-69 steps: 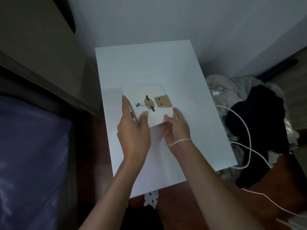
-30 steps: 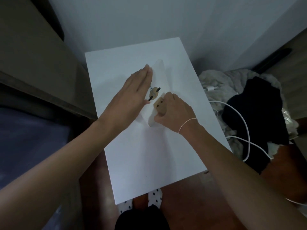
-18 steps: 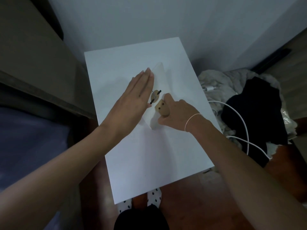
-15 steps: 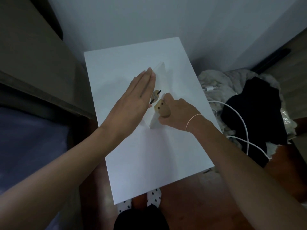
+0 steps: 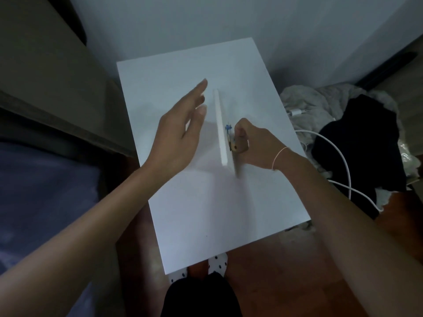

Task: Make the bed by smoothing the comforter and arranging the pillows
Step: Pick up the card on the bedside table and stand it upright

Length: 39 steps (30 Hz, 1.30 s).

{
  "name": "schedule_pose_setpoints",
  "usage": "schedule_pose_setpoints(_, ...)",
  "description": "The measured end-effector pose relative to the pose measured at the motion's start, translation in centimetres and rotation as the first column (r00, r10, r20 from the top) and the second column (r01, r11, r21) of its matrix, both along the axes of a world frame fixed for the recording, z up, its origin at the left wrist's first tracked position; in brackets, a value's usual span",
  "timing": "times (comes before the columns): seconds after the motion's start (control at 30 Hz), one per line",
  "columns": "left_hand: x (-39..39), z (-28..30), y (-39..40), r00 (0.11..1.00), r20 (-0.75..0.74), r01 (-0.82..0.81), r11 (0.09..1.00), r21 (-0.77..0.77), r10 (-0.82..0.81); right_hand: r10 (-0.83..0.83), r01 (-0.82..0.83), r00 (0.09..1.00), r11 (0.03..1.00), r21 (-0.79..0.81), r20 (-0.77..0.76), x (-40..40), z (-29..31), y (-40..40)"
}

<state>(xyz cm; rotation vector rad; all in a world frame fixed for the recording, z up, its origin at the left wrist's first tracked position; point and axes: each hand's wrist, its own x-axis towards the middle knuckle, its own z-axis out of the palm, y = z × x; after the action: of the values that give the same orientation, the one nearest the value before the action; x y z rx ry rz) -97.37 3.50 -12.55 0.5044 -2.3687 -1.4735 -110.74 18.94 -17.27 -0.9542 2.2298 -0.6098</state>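
- White card (image 5: 221, 131) stands on edge on a white table (image 5: 206, 202) — the right hand (image 5: 254, 145) grips it from its right side, fingers curled round the brown tag (image 5: 233, 146) on that face.
- Left hand (image 5: 180, 131) hovers just to the card's left, fingers straight and relaxed, holding nothing; whether a fingertip touches the card cannot be told.
- Purple bedding (image 5: 41, 202) — the task's own thing — lies at the far left edge, well apart from both hands and untouched; no pillow is in view, and bed-making appears not yet begun.
- Risk: the card balances on a thin edge, so a slackened grip would likely let it tip flat, probably toward the open hand.
- Risk: a small blue piece (image 5: 227, 128) and the tag sit on the card's face; a hard squeeze could bend or loosen them.
- Risk: a white cable (image 5: 338, 156) loops over a heap of clothes (image 5: 357, 143) beside the table on the right — a step that way could snag it.
- Risk: socked feet (image 5: 217, 264) stand close under the table's near edge; a turn toward the bed could knock the table and topple the card.
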Motion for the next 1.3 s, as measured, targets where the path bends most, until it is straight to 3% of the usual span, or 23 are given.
schedule_pose_setpoints(0.23, -4.1, -0.6, -0.6, 0.994, 0.097, 0.031, 0.960, 0.279, -0.060, 0.037, -0.035, 0.997, 0.999, 0.030, -0.064, -1.2, -0.3, 1.0)
schedule_pose_setpoints(0.57, -6.2, -0.7, 0.9, 0.992, 0.096, 0.059, 0.962, 0.267, -0.087, -0.009, -0.005, 0.989, 0.995, -0.100, -0.147, -2.0, 0.3, 2.9)
schedule_pose_setpoints(0.8, -7.5, -0.9, 2.0, 0.995, 0.096, 0.004, 0.946, 0.324, -0.036, -0.287, 0.297, 0.954, 0.944, -0.142, 0.086, -1.8, -0.5, 6.0)
schedule_pose_setpoints(0.9, -8.2, -1.2, 2.3, 0.994, 0.108, -0.025, 0.950, 0.310, -0.009, -0.335, 0.341, 0.940, 0.927, -0.157, 0.064, -0.6, -1.4, 8.5)
schedule_pose_setpoints(1.07, -9.0, -1.6, 2.8, 0.996, 0.087, -0.034, 0.964, 0.265, 0.011, -0.364, 0.413, 0.899, 0.890, -0.192, 0.245, 1.7, -1.9, 9.9)
schedule_pose_setpoints(1.2, -9.1, -1.5, 3.2, 0.991, 0.130, -0.036, 0.974, 0.225, 0.007, -0.433, 0.495, 0.864, 0.826, -0.269, 0.257, 2.9, -1.8, 8.3)
schedule_pose_setpoints(1.3, -8.4, -2.0, 3.2, 0.981, 0.192, -0.033, 0.976, 0.214, -0.009, -0.464, 0.493, 0.870, 0.824, -0.280, 0.166, 3.2, -1.7, 7.7)
